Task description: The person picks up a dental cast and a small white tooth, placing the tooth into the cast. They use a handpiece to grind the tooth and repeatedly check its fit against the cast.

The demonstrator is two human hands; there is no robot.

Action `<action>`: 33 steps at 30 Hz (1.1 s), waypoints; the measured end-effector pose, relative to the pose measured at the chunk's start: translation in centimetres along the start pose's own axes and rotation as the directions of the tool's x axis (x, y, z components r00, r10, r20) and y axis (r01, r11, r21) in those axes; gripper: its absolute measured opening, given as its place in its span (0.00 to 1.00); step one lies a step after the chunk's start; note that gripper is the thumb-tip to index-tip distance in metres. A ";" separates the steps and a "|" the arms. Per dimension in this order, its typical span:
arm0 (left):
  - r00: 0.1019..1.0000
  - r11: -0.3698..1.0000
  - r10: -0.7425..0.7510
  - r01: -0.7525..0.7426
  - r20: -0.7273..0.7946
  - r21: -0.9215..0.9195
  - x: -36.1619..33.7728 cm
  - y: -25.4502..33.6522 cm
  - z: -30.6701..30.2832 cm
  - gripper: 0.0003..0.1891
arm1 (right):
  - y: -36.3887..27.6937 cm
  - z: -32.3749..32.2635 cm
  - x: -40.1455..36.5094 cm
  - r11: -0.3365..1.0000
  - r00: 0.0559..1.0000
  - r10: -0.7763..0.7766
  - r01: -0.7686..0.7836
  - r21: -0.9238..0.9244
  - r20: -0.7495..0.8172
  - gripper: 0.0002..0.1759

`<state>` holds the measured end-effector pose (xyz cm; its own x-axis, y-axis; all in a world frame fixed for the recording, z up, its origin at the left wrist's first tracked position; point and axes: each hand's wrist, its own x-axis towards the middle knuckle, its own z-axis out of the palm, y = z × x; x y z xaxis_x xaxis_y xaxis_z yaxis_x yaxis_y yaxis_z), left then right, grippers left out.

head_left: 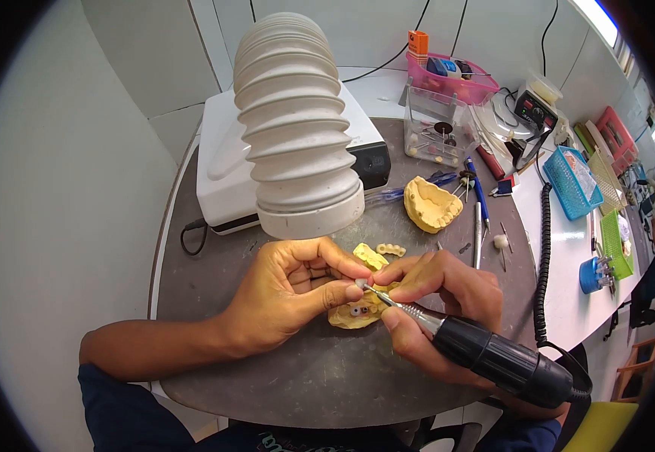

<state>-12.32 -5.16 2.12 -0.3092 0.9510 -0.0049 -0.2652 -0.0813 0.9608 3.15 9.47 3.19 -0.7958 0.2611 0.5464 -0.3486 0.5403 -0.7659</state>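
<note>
Over the worktop's [327, 384] near middle, the left hand [271, 297] pinches a small pale piece [361, 283] while the right hand [448, 290] grips a handpiece [497, 361], seemingly grinding it; the next pass calls for steady fingers.

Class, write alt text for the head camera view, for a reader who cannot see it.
The left hand pinches a small pale piece; the right hand holds a handpiece up to it, over yellow casts on a grey table. A ribbed white hose stands behind.

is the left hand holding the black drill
No, the right hand grips the black drill, while the left hand pinches a small pale piece.
</note>
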 end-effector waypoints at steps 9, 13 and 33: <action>1.000 1.000 -0.002 0.002 -0.011 -0.001 0.0 -0.1 0.0 0.06 | 0.0 0.1 0.0 1.000 1.000 0.015 -0.015 -0.004 -0.022 0.11; 1.000 1.000 0.006 -0.006 -0.007 -0.007 0.0 -0.3 -0.1 0.06 | 0.0 0.0 0.1 0.998 0.999 -0.034 0.033 -0.053 0.000 0.11; 1.000 1.000 -0.010 0.010 0.003 0.001 0.1 -0.3 -0.2 0.06 | 0.3 -0.2 0.3 0.992 0.996 -0.082 0.085 -0.097 0.029 0.11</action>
<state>-12.43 -5.12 1.81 -0.3041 0.9526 -0.0135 -0.2676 -0.0718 0.9608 2.90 9.87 3.16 -0.7785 0.1923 0.5975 -0.3652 0.6356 -0.6802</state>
